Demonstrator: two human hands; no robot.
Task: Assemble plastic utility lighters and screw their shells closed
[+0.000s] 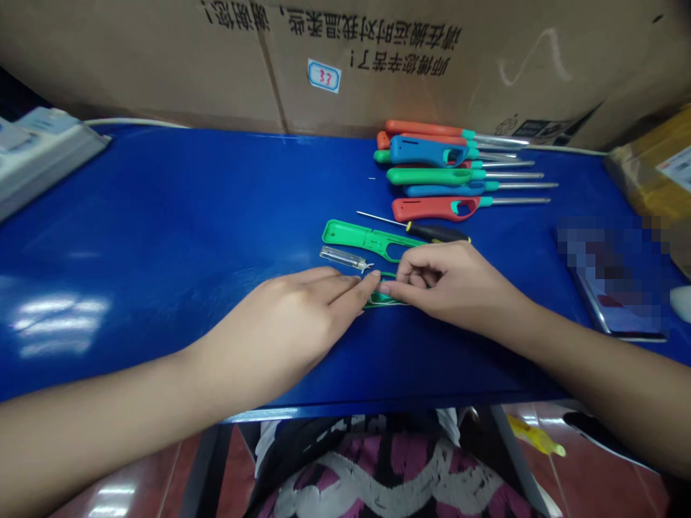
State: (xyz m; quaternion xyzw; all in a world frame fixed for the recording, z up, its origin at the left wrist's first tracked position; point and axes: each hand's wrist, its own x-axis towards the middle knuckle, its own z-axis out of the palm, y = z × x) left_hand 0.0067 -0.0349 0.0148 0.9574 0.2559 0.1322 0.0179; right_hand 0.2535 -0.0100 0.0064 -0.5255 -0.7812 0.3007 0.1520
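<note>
Between my hands lies a green lighter casing half (389,296), its trigger end partly covered by my fingers; a thin pale wire shows along it. My left hand (310,309) reaches over its left part, fingertips pressed on it. With curled fingers, my right hand (458,284) grips its right part, thumb laid on the inside. Just beyond is the other green casing half (353,235), hollow side up, its right end behind my right hand. A clear fuel tank (342,257) with a metal valve rests left of my fingertips. A black-and-yellow screwdriver (435,232) lies behind my right hand.
Several long-nosed lighters (432,208) in red, green, blue and orange are piled at the back. A phone (615,280) lies to the right, near a taped box (656,180). A large cardboard box (216,79) stands behind the blue table (162,216); a white device (43,155) sits far left.
</note>
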